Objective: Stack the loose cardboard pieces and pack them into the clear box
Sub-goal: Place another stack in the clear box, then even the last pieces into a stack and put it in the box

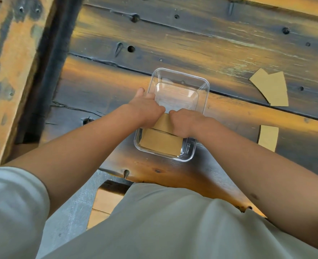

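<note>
This looks like a workshop or a rough craft space. The work surface is a heavy wooden table (219,43) made of thick old planks, stained dark and worn to orange, with many drilled holes, nail heads and cracks. At the left stands a similar rough wooden beam (10,71), also marked and stained.

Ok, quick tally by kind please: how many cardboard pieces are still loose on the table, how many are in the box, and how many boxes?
Loose cardboard pieces on the table: 2 (arrow-notched piece, small strip)
Cardboard pieces in the box: at least 2 visible (upper piece, lower piece); hands cover part
Clear box: 1
Total: 5
</note>
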### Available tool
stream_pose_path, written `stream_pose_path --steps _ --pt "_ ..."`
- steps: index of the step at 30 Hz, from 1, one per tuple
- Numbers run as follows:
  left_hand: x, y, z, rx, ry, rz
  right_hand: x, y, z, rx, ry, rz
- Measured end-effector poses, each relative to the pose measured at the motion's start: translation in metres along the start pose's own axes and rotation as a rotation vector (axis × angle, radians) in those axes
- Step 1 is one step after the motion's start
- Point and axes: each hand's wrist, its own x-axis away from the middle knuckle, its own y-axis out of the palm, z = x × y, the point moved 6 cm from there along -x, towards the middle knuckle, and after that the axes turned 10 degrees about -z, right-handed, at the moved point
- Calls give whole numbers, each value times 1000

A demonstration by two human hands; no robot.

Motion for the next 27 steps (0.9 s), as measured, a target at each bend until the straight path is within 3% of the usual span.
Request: stream_pose_path --steps 3,8,10,12,15,17,20,23,27 --pt "1 -1 1 36 4 -5 0 -1 3 45 -26 102" --pt "11 -12 3 182 13 116 36 -9 29 -174 -170 490" --pt "15 -18 7 210 9 176 57 -3 56 -271 -155 637" --pt "15 -27 18 250 19 237 75 15 96 -385 -28 707" --pt "9 -61 54 334 88 379 95 60 171 -541 276 733" --pt "0 -90 86 358 181 454 104 98 212 -641 525 666" --pt "-28 -128 138 336 295 420 112 147 245 -823 772 564" --pt "-71 -156 181 271 348 356 115 162 256 -747 772 582" --pt "-142 -194 213 148 369 314 112 162 267 -688 582 606"
